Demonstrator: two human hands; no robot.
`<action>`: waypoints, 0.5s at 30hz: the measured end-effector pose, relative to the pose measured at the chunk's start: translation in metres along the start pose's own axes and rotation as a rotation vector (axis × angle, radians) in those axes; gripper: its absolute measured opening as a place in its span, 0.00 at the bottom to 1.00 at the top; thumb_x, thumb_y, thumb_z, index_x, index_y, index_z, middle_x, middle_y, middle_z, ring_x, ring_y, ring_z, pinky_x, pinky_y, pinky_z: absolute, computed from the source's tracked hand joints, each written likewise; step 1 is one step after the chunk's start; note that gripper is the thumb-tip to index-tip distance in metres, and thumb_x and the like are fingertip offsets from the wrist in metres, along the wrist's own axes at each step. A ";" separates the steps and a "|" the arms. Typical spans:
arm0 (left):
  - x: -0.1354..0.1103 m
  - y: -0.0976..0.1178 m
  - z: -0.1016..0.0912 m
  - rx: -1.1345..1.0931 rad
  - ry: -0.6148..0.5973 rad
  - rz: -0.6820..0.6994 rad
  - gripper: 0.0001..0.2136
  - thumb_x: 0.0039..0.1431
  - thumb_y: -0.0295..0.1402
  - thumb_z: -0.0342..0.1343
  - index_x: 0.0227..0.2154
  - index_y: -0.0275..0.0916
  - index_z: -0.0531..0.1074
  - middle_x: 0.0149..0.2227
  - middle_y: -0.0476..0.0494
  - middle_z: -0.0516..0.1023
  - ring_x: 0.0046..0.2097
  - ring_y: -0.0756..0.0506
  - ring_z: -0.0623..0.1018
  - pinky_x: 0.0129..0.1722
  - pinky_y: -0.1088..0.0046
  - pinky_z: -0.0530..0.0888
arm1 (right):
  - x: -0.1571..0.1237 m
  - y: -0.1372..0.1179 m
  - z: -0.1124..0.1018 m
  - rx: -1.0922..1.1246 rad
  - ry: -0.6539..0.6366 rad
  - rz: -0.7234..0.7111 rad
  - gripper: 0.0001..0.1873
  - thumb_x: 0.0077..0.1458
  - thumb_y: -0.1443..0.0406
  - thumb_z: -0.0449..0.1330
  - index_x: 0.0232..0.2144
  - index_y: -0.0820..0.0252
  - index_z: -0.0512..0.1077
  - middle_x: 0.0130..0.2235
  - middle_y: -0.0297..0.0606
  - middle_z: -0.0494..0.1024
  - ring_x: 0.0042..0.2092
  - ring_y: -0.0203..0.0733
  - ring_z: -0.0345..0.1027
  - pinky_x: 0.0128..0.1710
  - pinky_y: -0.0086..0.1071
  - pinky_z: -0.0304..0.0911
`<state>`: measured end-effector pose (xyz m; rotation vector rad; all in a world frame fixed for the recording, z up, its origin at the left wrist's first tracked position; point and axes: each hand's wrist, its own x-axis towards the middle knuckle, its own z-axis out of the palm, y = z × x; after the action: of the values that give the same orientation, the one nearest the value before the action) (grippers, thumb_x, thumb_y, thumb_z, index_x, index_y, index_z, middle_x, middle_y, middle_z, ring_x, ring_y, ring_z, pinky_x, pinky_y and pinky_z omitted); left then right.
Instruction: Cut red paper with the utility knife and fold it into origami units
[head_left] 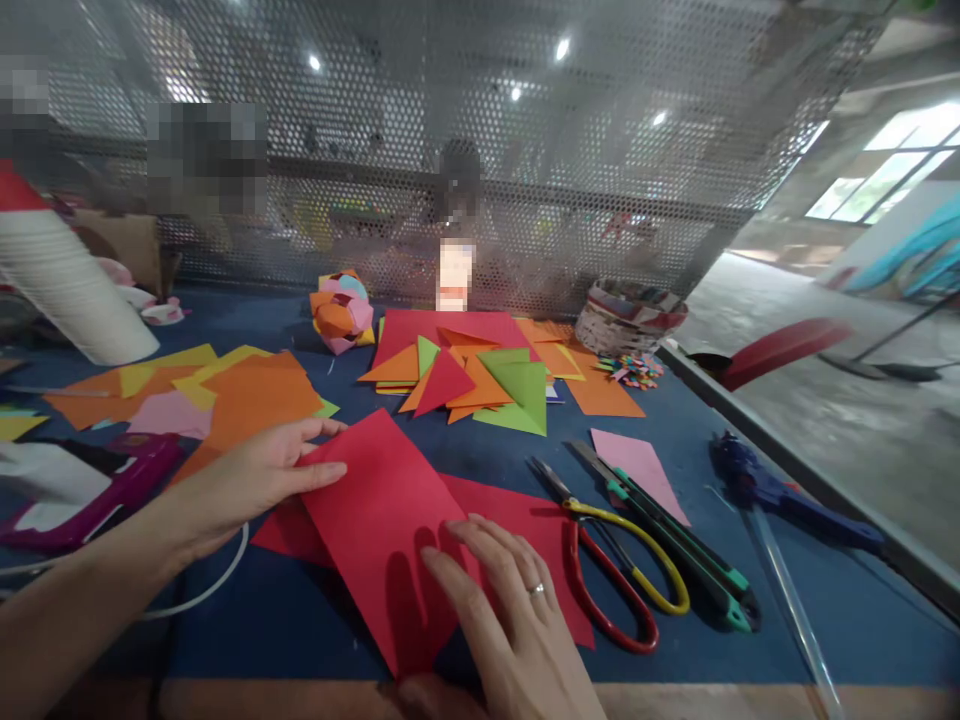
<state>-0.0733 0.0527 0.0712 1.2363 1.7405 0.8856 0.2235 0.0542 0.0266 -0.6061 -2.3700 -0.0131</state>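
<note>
A red paper sheet [382, 530] lies on the blue bench [787, 600], near and central, folded over a second red layer. The left hand [251, 480] meets its left corner, thumb on top and fingers [315, 430] stretched along the edge; I cannot tell whether they pinch it. The right hand [502, 610] presses flat on the near part, fingers spread and holding nothing. Scissors [619, 575] lie just right of the sheet.
</note>
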 end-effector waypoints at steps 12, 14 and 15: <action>-0.012 0.004 0.007 -0.138 0.041 -0.049 0.33 0.51 0.54 0.63 0.59 0.47 0.69 0.47 0.39 0.84 0.44 0.37 0.85 0.44 0.55 0.83 | -0.002 0.006 0.004 -0.052 -0.115 -0.031 0.36 0.66 0.47 0.58 0.68 0.59 0.61 0.62 0.50 0.74 0.62 0.58 0.69 0.57 0.51 0.72; -0.016 0.009 0.008 -0.142 0.082 -0.041 0.32 0.53 0.53 0.62 0.59 0.47 0.69 0.48 0.40 0.83 0.46 0.37 0.84 0.43 0.57 0.83 | -0.002 0.004 0.003 -0.045 -0.089 -0.011 0.38 0.65 0.45 0.58 0.68 0.59 0.62 0.61 0.51 0.74 0.63 0.59 0.68 0.57 0.51 0.71; -0.018 0.012 0.009 -0.136 0.114 -0.035 0.31 0.54 0.52 0.61 0.59 0.47 0.69 0.49 0.40 0.83 0.47 0.37 0.84 0.42 0.59 0.83 | -0.002 0.003 0.002 -0.039 -0.069 0.000 0.37 0.65 0.46 0.59 0.67 0.58 0.63 0.61 0.50 0.74 0.63 0.58 0.68 0.57 0.51 0.71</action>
<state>-0.0567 0.0393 0.0818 1.0820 1.7536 1.0541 0.2249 0.0562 0.0228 -0.6350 -2.4410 -0.0387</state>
